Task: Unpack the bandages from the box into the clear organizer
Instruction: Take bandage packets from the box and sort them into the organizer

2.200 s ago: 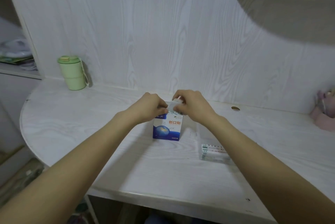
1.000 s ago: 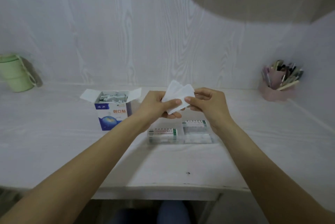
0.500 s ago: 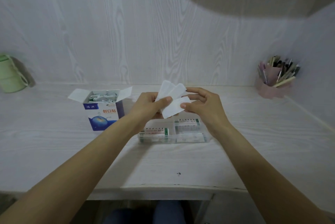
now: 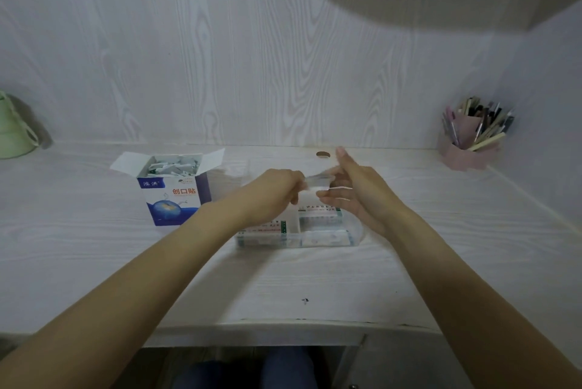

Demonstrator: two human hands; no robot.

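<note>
Two bare hands meet above a clear organizer (image 4: pixel 299 236) on a pale wood-grain bench (image 4: pixel 94 256). The left hand (image 4: pixel 274 191), fingers curled, pinches one end of a blurred white bandage strip (image 4: pixel 316 183); the right hand (image 4: pixel 359 191) is spread, its fingers straight and its palm turned toward the strip, fingertips touching or just beside the strip's other end, the blur making it hard to tell which. The strip hangs over the organizer's rear compartments. The front and right compartments of the organizer hold flat packs with green-edged printed labels. To the left of the organizer, a little apart, stands the blue-and-white bandage box (image 4: pixel 173 196), flaps open, wrapped bandages (image 4: pixel 171 166) heaped to its rim. A green cup (image 4: pixel 14 136) sits at the far left edge against the wall; a pink holder (image 4: pixel 469 149) crowded with pens stands in the right corner. A small brown round mark (image 4: pixel 322 154) shows on the bench behind the hands.
</note>
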